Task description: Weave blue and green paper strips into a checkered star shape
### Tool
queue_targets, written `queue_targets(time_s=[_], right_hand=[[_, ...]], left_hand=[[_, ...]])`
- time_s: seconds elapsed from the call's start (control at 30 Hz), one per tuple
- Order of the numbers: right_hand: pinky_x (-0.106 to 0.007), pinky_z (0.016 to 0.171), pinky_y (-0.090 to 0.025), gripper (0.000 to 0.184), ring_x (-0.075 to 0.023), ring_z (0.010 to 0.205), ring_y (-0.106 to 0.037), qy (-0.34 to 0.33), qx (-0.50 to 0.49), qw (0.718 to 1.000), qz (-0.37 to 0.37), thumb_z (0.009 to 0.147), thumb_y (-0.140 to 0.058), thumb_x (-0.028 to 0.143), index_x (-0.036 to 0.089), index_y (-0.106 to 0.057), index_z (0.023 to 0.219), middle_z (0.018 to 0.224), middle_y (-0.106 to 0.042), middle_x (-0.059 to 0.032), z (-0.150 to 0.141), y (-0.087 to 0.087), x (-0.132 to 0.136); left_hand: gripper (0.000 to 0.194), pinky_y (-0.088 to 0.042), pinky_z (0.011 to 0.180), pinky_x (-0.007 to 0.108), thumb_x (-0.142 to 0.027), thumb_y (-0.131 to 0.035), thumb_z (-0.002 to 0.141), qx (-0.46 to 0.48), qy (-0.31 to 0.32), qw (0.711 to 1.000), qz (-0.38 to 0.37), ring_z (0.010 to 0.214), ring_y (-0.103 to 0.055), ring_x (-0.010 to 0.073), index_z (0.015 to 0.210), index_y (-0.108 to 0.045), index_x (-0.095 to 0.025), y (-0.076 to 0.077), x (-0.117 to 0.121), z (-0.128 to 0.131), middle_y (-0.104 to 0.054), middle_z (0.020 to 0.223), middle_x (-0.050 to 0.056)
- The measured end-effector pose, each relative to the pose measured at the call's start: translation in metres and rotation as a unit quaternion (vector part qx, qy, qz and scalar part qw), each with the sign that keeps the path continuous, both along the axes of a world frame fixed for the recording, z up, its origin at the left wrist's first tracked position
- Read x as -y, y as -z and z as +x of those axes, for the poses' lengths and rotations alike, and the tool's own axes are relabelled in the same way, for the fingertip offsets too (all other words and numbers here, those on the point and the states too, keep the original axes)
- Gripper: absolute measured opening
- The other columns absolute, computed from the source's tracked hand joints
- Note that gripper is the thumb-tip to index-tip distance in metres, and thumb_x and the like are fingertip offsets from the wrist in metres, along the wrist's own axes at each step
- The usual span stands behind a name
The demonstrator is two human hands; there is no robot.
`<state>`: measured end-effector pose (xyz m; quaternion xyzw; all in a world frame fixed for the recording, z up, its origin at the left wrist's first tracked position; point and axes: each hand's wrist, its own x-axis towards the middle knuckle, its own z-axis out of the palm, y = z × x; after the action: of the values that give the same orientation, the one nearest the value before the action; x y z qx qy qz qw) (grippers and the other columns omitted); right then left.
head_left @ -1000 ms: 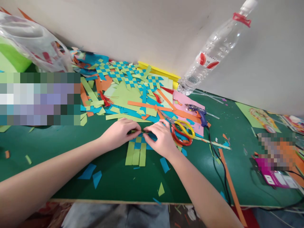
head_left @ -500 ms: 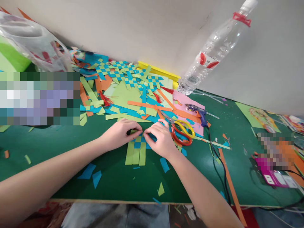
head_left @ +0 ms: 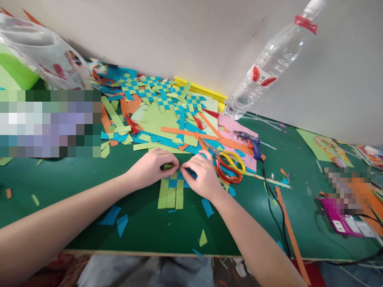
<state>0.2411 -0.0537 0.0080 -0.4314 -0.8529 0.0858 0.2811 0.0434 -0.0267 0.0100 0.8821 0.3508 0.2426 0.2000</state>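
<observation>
A small woven paper piece (head_left: pixel 171 183), blue crossed with light green, lies on the table, its green strip ends spread toward me. Over its far edge, my left hand (head_left: pixel 154 169) pinches a paper strip of this weave between thumb and index finger. My right hand (head_left: pixel 200 171) pinches at the same spot, fingertips nearly touching those of the left. The pinched bit itself is mostly hidden by the fingers. Beyond my right hand lie scissors (head_left: pixel 229 165) with red and yellow handles.
Finished woven pieces (head_left: pixel 158 93) and loose strips heap up at the back. A glue gun (head_left: pixel 253 143) rests on pink paper, its black cord (head_left: pixel 278 203) running to the front edge. A large plastic bottle (head_left: pixel 266 67) stands by the wall. A plastic bag (head_left: pixel 44 52) stands at left.
My fingertips have come slightly closer together over the weave's far edge, covering the green bit that showed between them. Everything else stays in place.
</observation>
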Motion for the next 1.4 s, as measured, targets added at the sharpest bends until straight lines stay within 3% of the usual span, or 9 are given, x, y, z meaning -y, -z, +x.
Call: queue_targets(time_s=[0.5, 0.73, 0.97, 1.4], right_hand=[[-0.039, 0.098, -0.027, 0.015, -0.0135, 0.078, -0.057, -0.003, -0.007, 1.000, 0.017, 0.089, -0.050, 0.024, 0.021, -0.060, 0.078, 0.074, -0.066, 0.0020, -0.0004, 0.0013, -0.0002], [-0.038, 0.099, -0.027, 0.015, -0.0129, 0.077, -0.057, 0.016, -0.022, 1.000, 0.008, 0.090, -0.050, 0.025, 0.022, -0.060, 0.078, 0.074, -0.066, 0.0031, 0.0004, 0.0015, -0.0016], [-0.036, 0.099, -0.028, 0.014, -0.0118, 0.075, -0.056, 0.019, -0.028, 0.999, 0.002, 0.089, -0.051, 0.024, 0.022, -0.059, 0.078, 0.075, -0.066, 0.0036, 0.0003, 0.0011, -0.0016], [-0.037, 0.098, -0.029, 0.015, -0.0126, 0.074, -0.056, 0.020, -0.040, 0.999, 0.000, 0.089, -0.051, 0.023, 0.022, -0.058, 0.076, 0.073, -0.066, 0.0034, -0.0004, -0.0007, -0.0007]], left_hand=[[0.018, -0.042, 0.078, 0.031, -0.029, -0.051, 0.089, -0.016, 0.009, 1.000, 0.002, 0.075, -0.061, 0.0154, 0.080, -0.064, -0.020, 0.0042, -0.0018, -0.0027, -0.069, 0.078, -0.001], [0.021, -0.046, 0.078, 0.031, -0.034, -0.054, 0.087, 0.031, -0.060, 0.998, 0.003, 0.083, -0.064, 0.0172, 0.102, -0.065, -0.023, 0.0053, -0.0010, -0.0037, -0.072, 0.089, 0.001], [0.016, -0.046, 0.076, 0.030, -0.030, -0.054, 0.088, 0.041, -0.038, 0.998, 0.032, 0.075, -0.063, 0.0149, 0.088, -0.067, -0.020, 0.0032, -0.0008, -0.0024, -0.071, 0.080, 0.000], [0.015, -0.046, 0.078, 0.032, -0.030, -0.056, 0.087, 0.035, -0.022, 0.999, 0.031, 0.075, -0.063, 0.0150, 0.087, -0.067, -0.021, 0.0042, -0.0016, -0.0036, -0.072, 0.081, 0.000]])
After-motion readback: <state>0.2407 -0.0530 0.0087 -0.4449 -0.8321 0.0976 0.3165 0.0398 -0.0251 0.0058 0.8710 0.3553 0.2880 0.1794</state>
